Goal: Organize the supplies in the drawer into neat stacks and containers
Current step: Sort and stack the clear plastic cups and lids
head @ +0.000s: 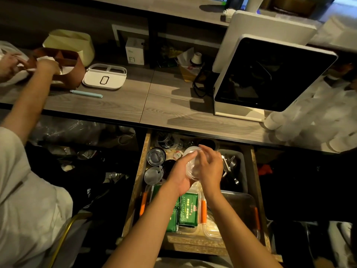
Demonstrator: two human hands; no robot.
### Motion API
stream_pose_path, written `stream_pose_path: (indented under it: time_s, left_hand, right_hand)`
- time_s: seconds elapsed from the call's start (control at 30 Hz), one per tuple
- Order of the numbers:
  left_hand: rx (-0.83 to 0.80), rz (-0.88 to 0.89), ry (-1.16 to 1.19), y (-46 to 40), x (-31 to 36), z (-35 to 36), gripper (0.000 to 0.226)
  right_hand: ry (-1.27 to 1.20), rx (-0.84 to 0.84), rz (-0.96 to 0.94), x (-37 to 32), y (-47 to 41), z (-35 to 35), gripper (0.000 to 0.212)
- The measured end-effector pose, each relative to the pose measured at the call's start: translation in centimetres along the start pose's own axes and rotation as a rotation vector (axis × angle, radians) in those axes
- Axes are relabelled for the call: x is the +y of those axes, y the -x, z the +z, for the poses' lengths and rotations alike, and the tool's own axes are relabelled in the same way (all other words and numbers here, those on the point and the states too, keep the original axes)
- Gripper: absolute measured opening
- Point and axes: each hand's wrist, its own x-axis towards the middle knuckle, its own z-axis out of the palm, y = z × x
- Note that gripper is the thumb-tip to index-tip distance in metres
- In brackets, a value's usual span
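Both hands are over the open wooden drawer now, and between them sits a small stack of clear round plastic lids, tipped up on edge. The left hand cups it from below with the thumb reaching up along the near rim; the right hand presses against the far side with fingers half-curled, not fully closed round it. The risk, as I see it: those lids look thin and slick, held only by pressure from two sides, so if either palm eases off the stack could fan apart and drop into the clutter underneath. Just left of the left hand there are more clear round plastic cups and lids, one with a tab at its edge, and a falling lid could knock those askew. To the right of the right hand a grey bin of metal cutlery sits close by, forks pointing up, and a stray lid could wedge in there. Beneath the wrists lie green printed packets in a clear container with orange clips, another place to lose a lid. The stack itself looks translucent, slightly cloudy, rims roughly aligned, though how many pieces it has I can't tell. At the desk to the left, another person works at a brown holder.
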Motion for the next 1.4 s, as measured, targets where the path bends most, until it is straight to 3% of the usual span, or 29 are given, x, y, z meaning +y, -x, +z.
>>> stream_pose_path:
  time_s: [0.13, 0.27, 0.4, 0.5, 0.6, 0.7, 0.83, 0.9, 1.0, 1.07, 1.23, 1.33, 1.4]
  left_hand:
    - [0.022, 0.012, 0.065, 0.0, -0.6, -0.5, 0.046]
    - [0.096, 0.027, 0.123, -0.1, 0.0, -2.7, 0.032]
    - [0.3, 0.047, -0.091, -0.8, -0.1, -6.2, 0.037]
    - [0.414, 0.161, -0.233, -1.3, -0.9, -7.8, 0.03]
    - [0.465, 0.225, -0.319, -1.2, -1.3, -8.7, 0.043]
    - [0.468, 0.263, -0.313, -1.1, -1.6, -9.4, 0.026]
    - [0.523, 0.302, -0.293, -0.8, -1.7, -11.3, 0.015]
    - [0.523, 0.282, -0.267, -0.7, -1.7, -12.4, 0.014]
    - [0.532, 0.23, -0.384, -1.0, -1.4, -13.5, 0.044]
    - [0.523, 0.197, -0.442, -1.3, -1.3, -13.9, 0.051]
    - [0.5, 0.113, -0.276, -1.6, -1.2, -14.0, 0.015]
    - [0.48, 0.128, -0.207, -1.5, -1.3, -15.0, 0.017]
    - [0.545, 0.188, -0.21, -1.4, -1.5, -16.3, 0.019]
  right_hand:
    - [0.028, -0.011, 0.012, 0.3, 0.8, 1.1, 0.03]
    - [-0.158, -0.33, 0.175, 1.0, -0.2, 1.2, 0.028]
    - [-0.03, -0.564, 0.234, 2.5, -0.7, 2.1, 0.03]
    - [0.02, -0.523, 0.212, 2.9, -0.2, 3.6, 0.03]
    - [-0.006, -0.471, 0.228, 3.4, 0.6, 5.5, 0.03]
    - [-0.049, -0.453, 0.223, 3.9, 1.5, 7.1, 0.028]
    - [-0.014, -0.635, 0.21, 4.3, 0.9, 8.2, 0.024]
    - [0.036, -0.707, 0.169, 4.6, 0.3, 8.4, 0.032]
    - [0.032, -0.715, 0.081, 5.4, -0.3, 8.7, 0.038]
    - [0.039, -0.704, 0.052, 6.0, -0.2, 9.0, 0.034]
    - [0.012, -0.636, 0.057, 6.7, 0.7, 9.8, 0.021]
    - [0.002, -0.677, 0.06, 7.2, 0.9, 10.6, 0.023]
    - [-0.085, -0.7, 0.168, 7.7, 0.5, 11.3, 0.036]
